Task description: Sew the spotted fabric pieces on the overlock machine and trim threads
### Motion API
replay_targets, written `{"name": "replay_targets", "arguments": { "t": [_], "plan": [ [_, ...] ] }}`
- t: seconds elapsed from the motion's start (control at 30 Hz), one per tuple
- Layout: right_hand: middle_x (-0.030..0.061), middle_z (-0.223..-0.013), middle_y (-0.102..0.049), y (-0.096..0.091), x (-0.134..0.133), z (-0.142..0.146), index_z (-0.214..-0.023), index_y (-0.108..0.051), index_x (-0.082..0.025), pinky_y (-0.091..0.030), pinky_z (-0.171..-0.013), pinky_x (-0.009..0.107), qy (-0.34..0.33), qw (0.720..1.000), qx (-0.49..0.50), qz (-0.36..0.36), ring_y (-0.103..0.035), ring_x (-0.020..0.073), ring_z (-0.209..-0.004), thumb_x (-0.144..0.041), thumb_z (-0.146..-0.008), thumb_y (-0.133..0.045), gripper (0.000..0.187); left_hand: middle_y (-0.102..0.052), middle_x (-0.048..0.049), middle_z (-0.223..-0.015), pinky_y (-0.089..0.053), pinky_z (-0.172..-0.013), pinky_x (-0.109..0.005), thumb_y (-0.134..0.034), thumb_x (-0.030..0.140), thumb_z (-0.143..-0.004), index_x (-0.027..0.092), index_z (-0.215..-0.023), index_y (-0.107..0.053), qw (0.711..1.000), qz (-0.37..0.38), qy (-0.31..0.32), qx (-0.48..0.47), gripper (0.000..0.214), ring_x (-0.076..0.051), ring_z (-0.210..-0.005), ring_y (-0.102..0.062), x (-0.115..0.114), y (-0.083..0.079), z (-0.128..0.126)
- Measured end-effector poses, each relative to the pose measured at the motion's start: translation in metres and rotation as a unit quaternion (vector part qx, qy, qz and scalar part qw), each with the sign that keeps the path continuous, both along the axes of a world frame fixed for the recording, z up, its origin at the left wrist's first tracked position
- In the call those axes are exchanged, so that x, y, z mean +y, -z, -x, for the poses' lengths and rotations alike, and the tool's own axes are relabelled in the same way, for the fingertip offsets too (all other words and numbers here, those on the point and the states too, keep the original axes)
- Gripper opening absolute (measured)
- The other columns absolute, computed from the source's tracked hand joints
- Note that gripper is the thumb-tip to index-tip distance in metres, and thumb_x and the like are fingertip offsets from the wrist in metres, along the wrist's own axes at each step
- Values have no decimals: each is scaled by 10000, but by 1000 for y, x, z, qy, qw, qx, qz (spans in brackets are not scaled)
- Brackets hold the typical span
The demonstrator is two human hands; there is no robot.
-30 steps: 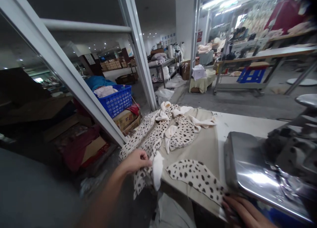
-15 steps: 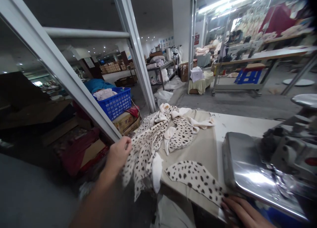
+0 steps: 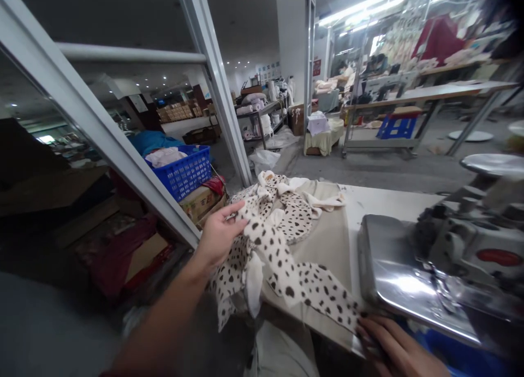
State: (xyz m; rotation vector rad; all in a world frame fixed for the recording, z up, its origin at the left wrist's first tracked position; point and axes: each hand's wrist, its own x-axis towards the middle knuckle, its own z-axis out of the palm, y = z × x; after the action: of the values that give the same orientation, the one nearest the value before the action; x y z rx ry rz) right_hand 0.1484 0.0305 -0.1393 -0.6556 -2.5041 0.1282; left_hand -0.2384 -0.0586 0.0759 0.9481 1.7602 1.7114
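Note:
My left hand pinches the upper end of a cream fabric piece with dark spots, which hangs slantwise over the table. Its lower end overlaps a second spotted fabric piece lying flat near the table's front edge. At that second piece's right tip is my right hand, fingers closed on the tip, with the thumb mostly hidden. Behind my left hand a heap of spotted fabric with white fuzzy parts spreads over the table and droops off its front edge.
A sewing machine with a shiny metal bed stands at the right of the table. A metal frame post rises behind the table's left end. Beyond it, a blue basket sits on a cardboard box.
My left hand has moved right and up from the heap's left edge, drawing a spotted piece across the flat one. My right hand stays at the flat piece's tip. The view has shifted slightly.

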Motion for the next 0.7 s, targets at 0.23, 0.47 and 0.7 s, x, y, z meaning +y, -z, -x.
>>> {"name": "replay_targets", "arguments": {
  "t": [0.23,0.47,0.7],
  "plan": [
    [67,-1102,-755,-12,-6,4,-1108,-730,-209,-594,-702,228,12,999,22,-37,-763,200,-862,-184,-782,-564,366,-656,-123,-1218,-562,-809,-362,-684,445,-786,185,-1275,-613,944,160,-141,252,558,-229,-947,-662,-72,94,22],
    [63,-1097,-753,-12,-5,4,-1126,-720,-205,-595,-639,201,11,999,14,-51,-766,180,-825,-203,-797,-565,364,-713,-65,-797,-530,-713,-345,-638,481,-758,172,-902,-679,915,279,-152,249,343,-230,-730,-672,-108,121,32],
    [58,-1096,-757,-2,-1,2,-1127,-727,-220,-608,-613,203,7,999,15,-40,-771,182,-801,-264,-829,-581,334,-594,13,-617,-420,-615,-258,-599,470,-789,200,-672,-589,907,296,-134,267,294,-171,-624,-575,-102,111,30]
  ]
}}
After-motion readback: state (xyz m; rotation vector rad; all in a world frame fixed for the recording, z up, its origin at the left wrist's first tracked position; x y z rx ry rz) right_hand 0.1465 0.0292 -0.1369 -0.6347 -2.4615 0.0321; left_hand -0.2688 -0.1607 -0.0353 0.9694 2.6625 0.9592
